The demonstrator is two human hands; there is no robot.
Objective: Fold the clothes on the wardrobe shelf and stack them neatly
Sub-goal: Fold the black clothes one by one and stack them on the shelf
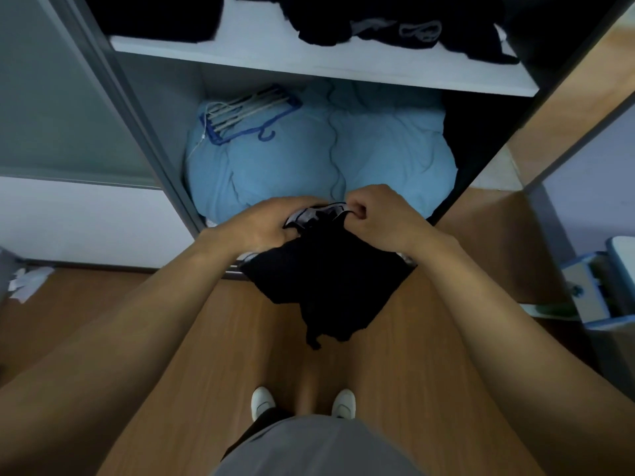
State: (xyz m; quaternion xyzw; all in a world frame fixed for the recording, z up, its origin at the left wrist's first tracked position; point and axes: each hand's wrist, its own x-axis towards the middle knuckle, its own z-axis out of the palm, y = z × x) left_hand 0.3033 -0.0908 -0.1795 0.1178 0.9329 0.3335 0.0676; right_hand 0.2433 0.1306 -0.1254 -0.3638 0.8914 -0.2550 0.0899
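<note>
A black garment [326, 280] with a grey waistband hangs in front of me, above the wooden floor. My left hand [264, 223] grips the waistband's left end and my right hand [374, 209] pinches its right end, both at the garment's top edge. The cloth drops loosely down to a point below the hands. On the white wardrobe shelf [268, 53] above lie a folded dark stack [154, 15] at the left and a loose heap of dark clothes [395, 25] at the right.
Under the shelf, a light blue duvet [343, 152] fills the lower compartment, with blue and white hangers [247, 111] lying on it. The grey sliding door [62, 97] stands at the left. A blue and white drawer unit [598, 286] sits at the right. Crumpled paper [27, 280] lies on the floor.
</note>
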